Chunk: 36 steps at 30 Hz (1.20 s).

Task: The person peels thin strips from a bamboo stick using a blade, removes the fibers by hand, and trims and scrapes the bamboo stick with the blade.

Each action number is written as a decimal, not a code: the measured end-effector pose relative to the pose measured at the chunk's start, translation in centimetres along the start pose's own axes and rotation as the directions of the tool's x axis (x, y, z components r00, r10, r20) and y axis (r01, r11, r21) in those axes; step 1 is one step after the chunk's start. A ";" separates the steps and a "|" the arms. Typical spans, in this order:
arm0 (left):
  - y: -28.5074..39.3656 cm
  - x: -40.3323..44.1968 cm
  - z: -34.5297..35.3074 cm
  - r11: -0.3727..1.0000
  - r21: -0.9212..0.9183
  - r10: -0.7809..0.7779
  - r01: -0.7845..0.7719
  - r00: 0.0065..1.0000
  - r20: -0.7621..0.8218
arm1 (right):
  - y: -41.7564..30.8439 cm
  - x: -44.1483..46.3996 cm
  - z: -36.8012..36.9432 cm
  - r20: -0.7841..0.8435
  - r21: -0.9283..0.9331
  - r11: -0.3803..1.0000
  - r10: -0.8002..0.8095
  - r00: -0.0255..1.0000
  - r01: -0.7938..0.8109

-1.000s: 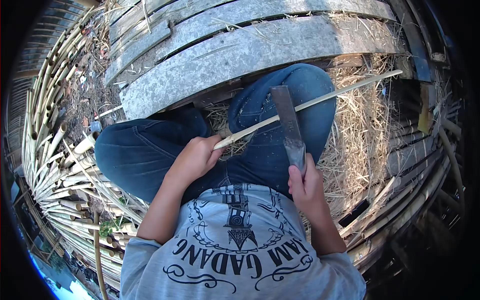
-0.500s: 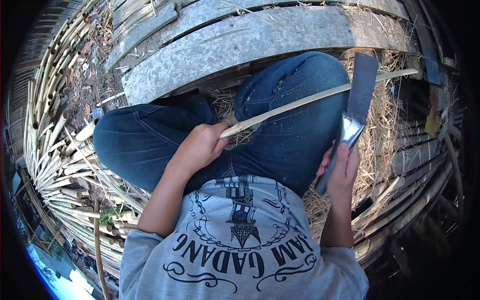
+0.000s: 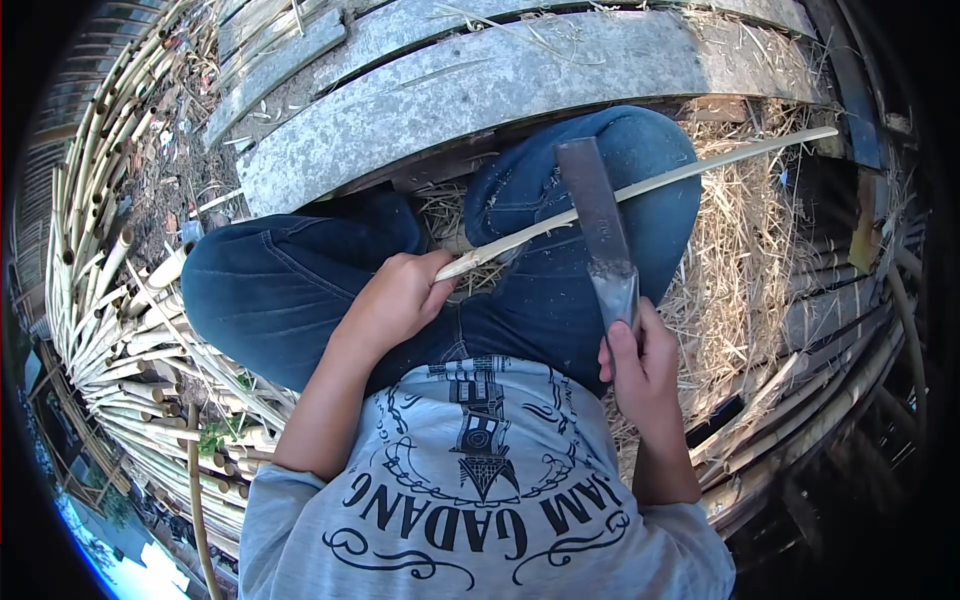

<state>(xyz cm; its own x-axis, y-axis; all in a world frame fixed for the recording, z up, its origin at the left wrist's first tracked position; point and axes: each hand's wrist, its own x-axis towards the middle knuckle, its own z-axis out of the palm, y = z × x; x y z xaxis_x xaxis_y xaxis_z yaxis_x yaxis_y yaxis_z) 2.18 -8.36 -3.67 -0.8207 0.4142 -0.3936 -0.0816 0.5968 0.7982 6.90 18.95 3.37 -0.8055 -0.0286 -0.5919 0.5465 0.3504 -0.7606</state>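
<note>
Across the right knee [image 3: 655, 138], toward two o'clock, runs a split-bamboo strip [image 3: 660, 180], its near end clenched by the left hand [image 3: 398, 298], the knee seemingly propping it. The right hand [image 3: 642, 360] wraps a broad-bladed knife [image 3: 598, 220] held crosswise over it, probably for control. At twelve o'clock sits a plank [image 3: 480, 95] edge; room to swing looks wider over shavings [image 3: 740, 270] at three.
</note>
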 end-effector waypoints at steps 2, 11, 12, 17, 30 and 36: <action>0.0 -0.4 0.1 1.000 0.000 -0.014 0.014 1.000 0.008 | 0.5 -0.2 1.2 -0.108 0.249 0.968 0.027 0.994 0.001; -0.1 -0.3 0.4 1.000 -0.020 -0.011 0.011 1.000 -0.001 | 0.2 -0.4 2.1 0.150 0.102 0.993 0.041 0.988 -0.057; -0.1 -0.1 0.3 1.000 -0.020 -0.005 0.005 1.000 0.004 | -0.2 -0.3 2.3 0.204 0.112 0.988 0.085 0.975 -0.109; -0.3 -0.1 0.4 1.000 -0.015 0.008 -0.008 1.000 0.000 | 0.3 0.0 2.1 0.355 0.243 0.947 0.116 0.928 -0.211; 0.9 -0.2 -0.6 0.999 -0.027 0.037 -0.038 0.999 -0.024 | 0.2 -0.3 3.0 0.369 0.116 0.983 0.088 0.925 -0.140; 1.1 -0.6 -1.0 0.999 0.019 0.028 -0.027 0.999 -0.031 | 1.1 0.7 1.8 0.525 0.316 0.905 0.084 0.847 -0.286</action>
<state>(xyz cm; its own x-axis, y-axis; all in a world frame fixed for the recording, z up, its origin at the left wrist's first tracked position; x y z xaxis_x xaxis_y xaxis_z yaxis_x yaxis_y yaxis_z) 1.95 -8.64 -2.07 -0.8396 0.4095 -0.3570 -0.0482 0.5984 0.7998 7.41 17.67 1.64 -0.5156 -0.4862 -0.7055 0.7973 0.0293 -0.6029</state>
